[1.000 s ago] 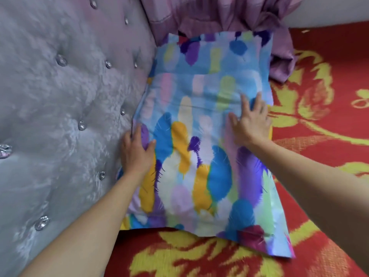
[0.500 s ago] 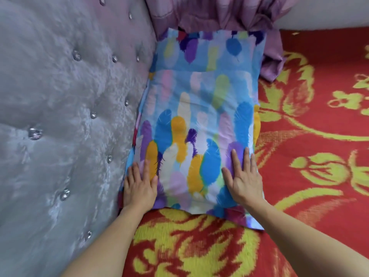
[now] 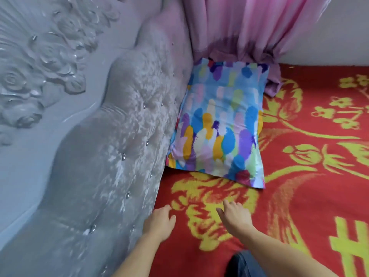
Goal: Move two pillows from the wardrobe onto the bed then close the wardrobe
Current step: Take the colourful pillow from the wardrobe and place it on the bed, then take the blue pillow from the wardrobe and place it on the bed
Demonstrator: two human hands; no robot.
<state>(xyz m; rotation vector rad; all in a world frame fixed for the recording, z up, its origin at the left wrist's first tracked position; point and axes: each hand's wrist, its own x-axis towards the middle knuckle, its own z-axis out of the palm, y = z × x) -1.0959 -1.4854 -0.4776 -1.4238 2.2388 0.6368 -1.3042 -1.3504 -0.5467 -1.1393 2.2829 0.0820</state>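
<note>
One pillow [image 3: 219, 124] is visible, in a case printed with blue, yellow, purple and white feather shapes. It lies flat on the bed [image 3: 311, 196], which is covered by a red blanket with a yellow floral pattern. The pillow's left long edge sits against the base of the headboard [image 3: 123, 136], a grey padded panel with small shiny studs; whether that edge presses into the padding or merely meets it cannot be told. The far short end of the pillow reaches the bottom of a pink curtain [image 3: 239, 27], whose gathered hem rests on or just over that end. A bunched fold of the same curtain lies on the blanket just beside the pillow's far right corner. The near right corner of the pillow case lies loose and flat on the blanket.

Both hands are clear of the pillow, on the near side of it, over bare blanket. The left hand [image 3: 158, 221] is close beside the headboard, palm down, fingers loosely curled and holding nothing. The right hand [image 3: 234, 215] is to its right, palm down, fingers spread slightly and empty. Whether either palm touches the blanket cannot be told. Both forearms are bare.

Carved rose relief in pale grey runs along the upper frame of the headboard at far left. A patch of dark blue denim [image 3: 243, 262] shows at the bottom edge, between the forearms. No wardrobe is in view.
</note>
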